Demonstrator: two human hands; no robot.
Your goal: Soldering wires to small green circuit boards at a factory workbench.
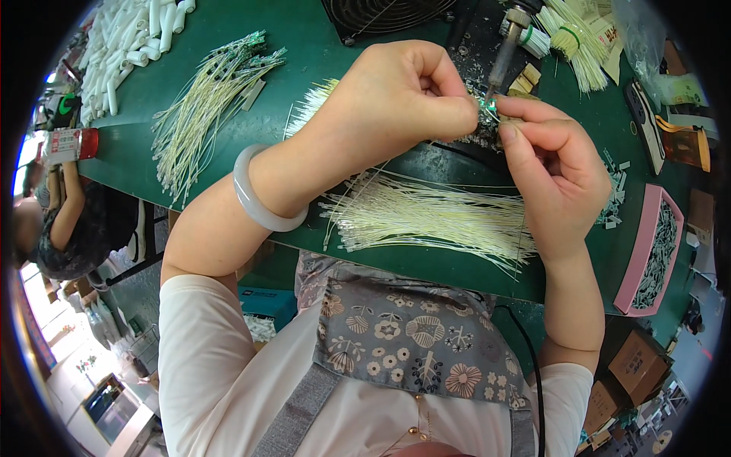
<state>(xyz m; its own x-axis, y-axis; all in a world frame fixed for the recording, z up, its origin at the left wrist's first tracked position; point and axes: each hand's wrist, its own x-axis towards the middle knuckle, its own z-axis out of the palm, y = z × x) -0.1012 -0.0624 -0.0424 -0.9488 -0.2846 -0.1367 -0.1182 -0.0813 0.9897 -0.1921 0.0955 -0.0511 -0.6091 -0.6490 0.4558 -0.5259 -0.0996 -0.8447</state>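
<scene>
Pinching a small green board (489,105) just below the soldering iron (505,55) with the right hand (562,164), holding the left hand (415,95) closed to the iron's left, contents impossible to tell, and risking a burn through any slip toward likely heat.

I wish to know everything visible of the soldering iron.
The soldering iron has a grey, seemingly metal barrel under a wider collar, its upper end cut by the picture's edge. It slants down leftward, its lower end near the green circuit board; whether they touch is unclear. Neither left hand nor right hand grips it.
</scene>
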